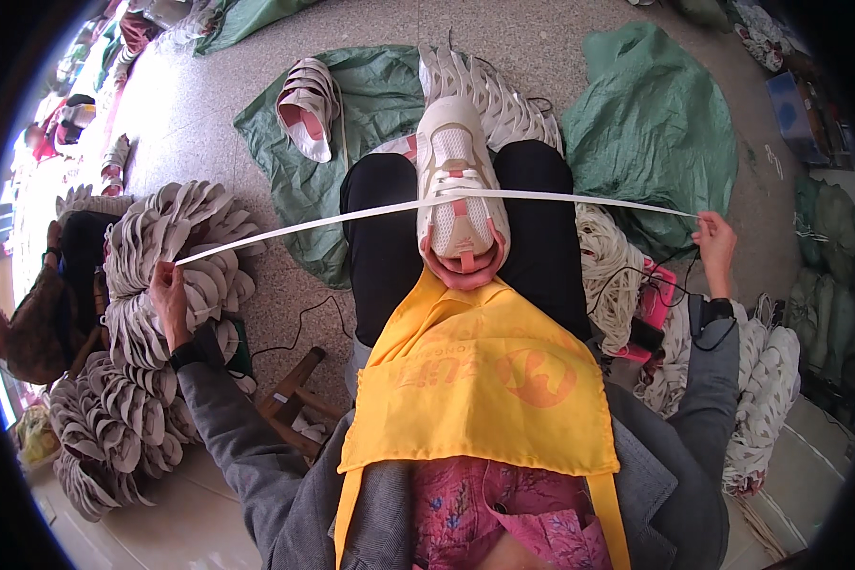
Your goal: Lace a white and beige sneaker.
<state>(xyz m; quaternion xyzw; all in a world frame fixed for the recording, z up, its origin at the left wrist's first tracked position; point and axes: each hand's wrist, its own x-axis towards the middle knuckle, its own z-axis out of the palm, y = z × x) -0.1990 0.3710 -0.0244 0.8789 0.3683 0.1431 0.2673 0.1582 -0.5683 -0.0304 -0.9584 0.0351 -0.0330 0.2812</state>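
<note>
A white shoelace (332, 220) stretches sideways across a cream and pink shoe upper (458, 218) that rests between my knees. It passes through the shoe at its lacing area. My left hand (169, 296) pinches one end, out by the stacked shoe pieces. The other end is pinched in my right hand (715, 249), beside the green sack. Both arms are spread wide, and the lace runs nearly taut with a slight bend at the shoe. A yellow apron (475, 380) covers my lap just below the shoe.
Stacked pale shoe uppers (176, 237) pile up on the left. A bundle of white laces (603, 275) hangs by my right knee, near a pink box (657, 299). Another shoe upper (309, 109) lies on a green sheet (380, 85). A wooden stool (294, 399) stands at lower left.
</note>
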